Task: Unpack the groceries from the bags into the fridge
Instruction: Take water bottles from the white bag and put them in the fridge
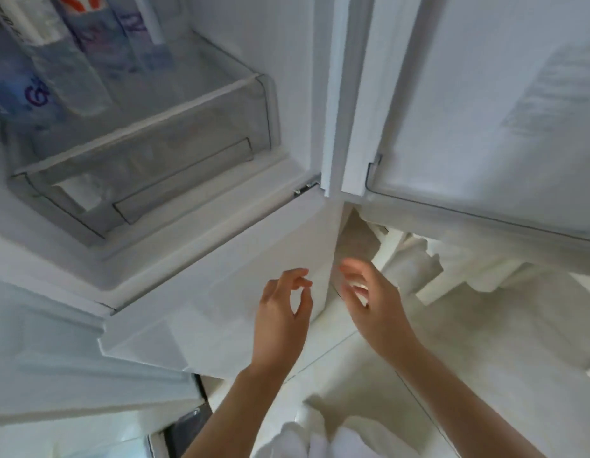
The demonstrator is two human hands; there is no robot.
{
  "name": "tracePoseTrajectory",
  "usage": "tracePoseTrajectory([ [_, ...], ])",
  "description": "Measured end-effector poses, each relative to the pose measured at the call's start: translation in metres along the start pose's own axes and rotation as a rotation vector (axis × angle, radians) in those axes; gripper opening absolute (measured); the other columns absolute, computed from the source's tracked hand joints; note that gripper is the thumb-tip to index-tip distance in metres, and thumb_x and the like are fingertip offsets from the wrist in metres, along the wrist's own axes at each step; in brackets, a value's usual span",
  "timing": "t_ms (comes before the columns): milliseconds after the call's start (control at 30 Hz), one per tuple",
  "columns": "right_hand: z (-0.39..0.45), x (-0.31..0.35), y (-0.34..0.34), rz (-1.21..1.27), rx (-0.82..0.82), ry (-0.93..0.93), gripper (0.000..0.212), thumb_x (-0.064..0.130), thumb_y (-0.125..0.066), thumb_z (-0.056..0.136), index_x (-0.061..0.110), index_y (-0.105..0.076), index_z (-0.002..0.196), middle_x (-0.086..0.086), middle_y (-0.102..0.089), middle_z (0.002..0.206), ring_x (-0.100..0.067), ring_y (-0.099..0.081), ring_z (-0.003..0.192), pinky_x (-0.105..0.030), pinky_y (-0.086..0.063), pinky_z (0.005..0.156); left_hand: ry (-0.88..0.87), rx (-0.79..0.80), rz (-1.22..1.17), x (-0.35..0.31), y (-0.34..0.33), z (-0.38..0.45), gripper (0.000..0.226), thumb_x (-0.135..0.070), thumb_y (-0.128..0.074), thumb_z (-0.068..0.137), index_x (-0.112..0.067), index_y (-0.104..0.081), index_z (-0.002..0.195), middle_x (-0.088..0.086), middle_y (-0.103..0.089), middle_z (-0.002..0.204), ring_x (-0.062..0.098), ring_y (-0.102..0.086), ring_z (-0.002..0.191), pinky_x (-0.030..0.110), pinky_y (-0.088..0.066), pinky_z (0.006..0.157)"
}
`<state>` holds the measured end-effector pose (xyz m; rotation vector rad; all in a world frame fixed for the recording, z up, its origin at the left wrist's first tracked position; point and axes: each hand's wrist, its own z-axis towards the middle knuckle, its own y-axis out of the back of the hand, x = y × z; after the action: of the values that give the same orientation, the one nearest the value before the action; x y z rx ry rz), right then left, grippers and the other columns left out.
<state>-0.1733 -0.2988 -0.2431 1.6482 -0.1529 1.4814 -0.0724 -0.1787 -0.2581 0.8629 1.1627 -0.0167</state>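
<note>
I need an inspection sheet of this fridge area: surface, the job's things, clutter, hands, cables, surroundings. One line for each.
Surface: pale tiled floor under the open fridge door.
Job's things: packets stand upright at the back of the fridge; clear drawer is in front of them, contents blurred; white plastic bags lie on the floor.
Clutter: nothing seen.
Hands: left hand and right hand both hold nothing, fingers loosely curled, in front of the lower door.
Cables: nothing seen.
Surroundings: white garment at the bottom edge.

bottles [72, 61] blurred, tops cut off
</note>
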Motion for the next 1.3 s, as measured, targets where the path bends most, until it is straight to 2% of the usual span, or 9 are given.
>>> tracePoseTrajectory([
  [67,-0.027,-0.019,0.015,-0.003,-0.020,-0.113,0.030,0.017,-0.057,0.092,0.016,-0.054,0.123,0.006,-0.062,0.117,-0.005,-0.058,0.106,-0.026,-0.048,0.097,-0.010,0.114,0.016,-0.007,-0.026,-0.018,0.024,-0.019,-0.057,0.093,-0.031,-0.059,0.114,-0.014,-0.066,0.100,-0.004,-0.058,0.095,0.006,-0.041,0.083],
  [200,-0.080,-0.061,0.054,0.032,-0.110,-0.278,0.033,0.012,-0.059,0.090,0.027,-0.053,0.119,0.012,-0.062,0.111,-0.003,-0.059,0.106,-0.028,-0.049,0.096,-0.032,0.299,0.038,-0.030,-0.076,-0.050,0.022,-0.023,-0.055,0.093,-0.034,-0.058,0.112,-0.015,-0.065,0.098,-0.012,-0.053,0.090,-0.001,-0.035,0.077],
  [367,-0.144,-0.111,0.120,0.030,-0.211,-0.417,0.032,0.009,-0.059,0.090,0.022,-0.055,0.119,0.006,-0.064,0.109,-0.006,-0.061,0.104,-0.033,-0.049,0.096,-0.085,0.412,0.017,-0.072,-0.144,-0.091,0.021,-0.018,-0.057,0.092,-0.029,-0.060,0.109,-0.021,-0.064,0.088,-0.001,-0.058,0.090,0.014,-0.044,0.083],
  [467,-0.182,-0.141,0.164,-0.014,-0.243,-0.468,0.031,0.013,-0.059,0.091,0.021,-0.055,0.120,0.009,-0.064,0.107,-0.005,-0.061,0.103,-0.032,-0.050,0.094,-0.100,0.474,0.021,-0.100,-0.191,-0.122,0.020,-0.017,-0.057,0.091,-0.029,-0.060,0.108,-0.021,-0.064,0.087,0.001,-0.058,0.090,0.019,-0.046,0.083],
  [633,-0.234,-0.191,0.241,-0.065,-0.272,-0.556,0.032,0.016,-0.059,0.092,0.020,-0.054,0.123,0.014,-0.060,0.107,-0.004,-0.060,0.103,-0.030,-0.049,0.095,-0.138,0.614,0.034,-0.153,-0.274,-0.172,0.020,-0.018,-0.057,0.092,-0.026,-0.062,0.110,-0.015,-0.065,0.090,-0.002,-0.057,0.089,0.014,-0.045,0.079],
  [733,-0.255,-0.217,0.284,-0.076,-0.320,-0.591,0.033,0.016,-0.060,0.091,0.020,-0.054,0.123,0.013,-0.060,0.106,-0.004,-0.059,0.102,-0.029,-0.049,0.095,-0.179,0.700,0.061,-0.184,-0.320,-0.192,0.020,-0.020,-0.057,0.093,-0.028,-0.061,0.111,-0.016,-0.065,0.090,0.000,-0.057,0.089,0.017,-0.048,0.079],
  [1033,-0.253,-0.278,0.381,-0.077,-0.451,-0.676,0.034,0.013,-0.060,0.090,0.015,-0.054,0.123,0.002,-0.063,0.109,-0.011,-0.060,0.099,-0.025,-0.047,0.088,-0.256,0.778,0.047,-0.256,-0.414,-0.177,0.017,-0.018,-0.057,0.090,-0.027,-0.064,0.103,-0.012,-0.066,0.088,0.001,-0.060,0.086,0.024,-0.051,0.079],
  [1100,-0.241,-0.291,0.399,-0.081,-0.465,-0.680,0.033,0.013,-0.060,0.090,0.015,-0.055,0.122,0.002,-0.064,0.108,-0.012,-0.061,0.098,-0.029,-0.049,0.088,-0.261,0.762,0.037,-0.269,-0.432,-0.160,0.016,-0.017,-0.057,0.090,-0.026,-0.064,0.102,-0.011,-0.067,0.087,0.001,-0.061,0.084,0.023,-0.051,0.078],
  [1300,-0.172,-0.326,0.453,-0.109,-0.452,-0.624,0.032,0.012,-0.059,0.090,0.013,-0.055,0.122,0.002,-0.062,0.108,-0.013,-0.060,0.098,-0.024,-0.045,0.086,-0.261,0.672,0.009,-0.303,-0.492,-0.089,0.015,-0.012,-0.059,0.090,-0.019,-0.066,0.101,-0.011,-0.067,0.086,0.000,-0.061,0.080,0.021,-0.050,0.074],
])
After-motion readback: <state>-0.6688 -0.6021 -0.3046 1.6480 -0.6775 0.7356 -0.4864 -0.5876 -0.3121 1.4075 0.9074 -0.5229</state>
